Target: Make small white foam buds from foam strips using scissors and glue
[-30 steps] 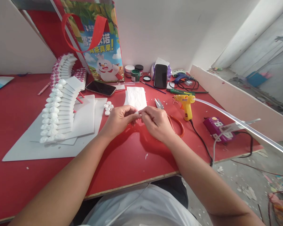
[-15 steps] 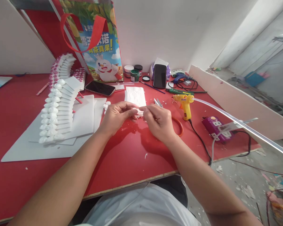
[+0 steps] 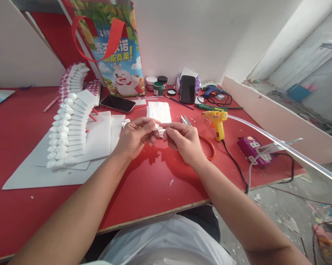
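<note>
Over the middle of the red table, my left hand (image 3: 136,136) is closed, pinching a small white piece (image 3: 157,126), perhaps paper, between thumb and fingertips. My right hand (image 3: 184,139) is closed beside it, its index finger reaching to the same piece; how much it grips is partly hidden by the fingers. Just behind my fingertips lies a stack of white paper sheets (image 3: 159,111). Scissors (image 3: 185,120) with an orange handle (image 3: 211,148) rest beyond and beside my right hand. Small white rounded pieces (image 3: 125,122) sit behind my left hand.
To the left, rows of white rolled pieces (image 3: 61,136) stand on white boards (image 3: 96,138). A yellow glue gun (image 3: 217,123) and purple power strip (image 3: 254,151) are at right. Phones (image 3: 118,103), paint jars (image 3: 158,88) and a printed bag (image 3: 118,62) stand along the back.
My hands have drawn slightly apart and turned, so the small white piece now shows at my left fingertips. My right index finger has straightened toward it.
</note>
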`<state>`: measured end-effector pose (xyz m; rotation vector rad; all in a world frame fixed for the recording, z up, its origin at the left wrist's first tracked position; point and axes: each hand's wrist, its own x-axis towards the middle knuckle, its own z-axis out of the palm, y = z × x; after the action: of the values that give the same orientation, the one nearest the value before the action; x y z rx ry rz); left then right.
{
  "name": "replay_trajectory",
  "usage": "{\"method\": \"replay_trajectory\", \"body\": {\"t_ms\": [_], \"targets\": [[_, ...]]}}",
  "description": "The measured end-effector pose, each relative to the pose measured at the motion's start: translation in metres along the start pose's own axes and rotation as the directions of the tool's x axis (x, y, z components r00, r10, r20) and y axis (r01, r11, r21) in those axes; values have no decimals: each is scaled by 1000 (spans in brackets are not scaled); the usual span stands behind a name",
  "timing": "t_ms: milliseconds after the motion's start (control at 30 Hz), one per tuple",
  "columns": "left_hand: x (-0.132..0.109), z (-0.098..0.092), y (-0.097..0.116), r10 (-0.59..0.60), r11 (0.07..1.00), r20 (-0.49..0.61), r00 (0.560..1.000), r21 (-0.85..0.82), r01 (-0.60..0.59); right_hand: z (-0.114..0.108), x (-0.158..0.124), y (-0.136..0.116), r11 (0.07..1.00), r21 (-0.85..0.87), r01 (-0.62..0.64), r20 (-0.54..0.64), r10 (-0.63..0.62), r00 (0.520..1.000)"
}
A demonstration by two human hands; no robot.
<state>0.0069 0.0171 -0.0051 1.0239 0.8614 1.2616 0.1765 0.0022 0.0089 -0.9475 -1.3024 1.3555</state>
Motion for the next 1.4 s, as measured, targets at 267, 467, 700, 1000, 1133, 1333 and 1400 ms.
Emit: {"method": "replay_trajectory", "body": {"t_ms": [267,467,700,1000,1133,1333,1400], "targets": [[0,2,2,24,999,-12,1000,46,-23,4,-6,3,951,-204,233,34,-231,972],[-3,7,4,-15,993,-12,1000,115,16,-1,-7,8,701,-581,415,118,-431,895],[2,6,-2,-177,984,-70,982,-25,175,2,-6,12,777,-536,330,101,-329,939],[3,3,-5,-185,982,-96,978,-60,180,4,-1,15,940,-322,113,54,-101,993],[3,6,-5,-197,980,-112,974,-52,192,3,1,16,847,-508,158,7,-180,984],[4,7,-6,-279,959,-140,950,-83,269,0,1,15,794,-582,175,-89,-276,957],[3,7,-6,-286,958,-139,948,-73,279,1,-1,14,792,-576,202,-77,-299,951]]}}
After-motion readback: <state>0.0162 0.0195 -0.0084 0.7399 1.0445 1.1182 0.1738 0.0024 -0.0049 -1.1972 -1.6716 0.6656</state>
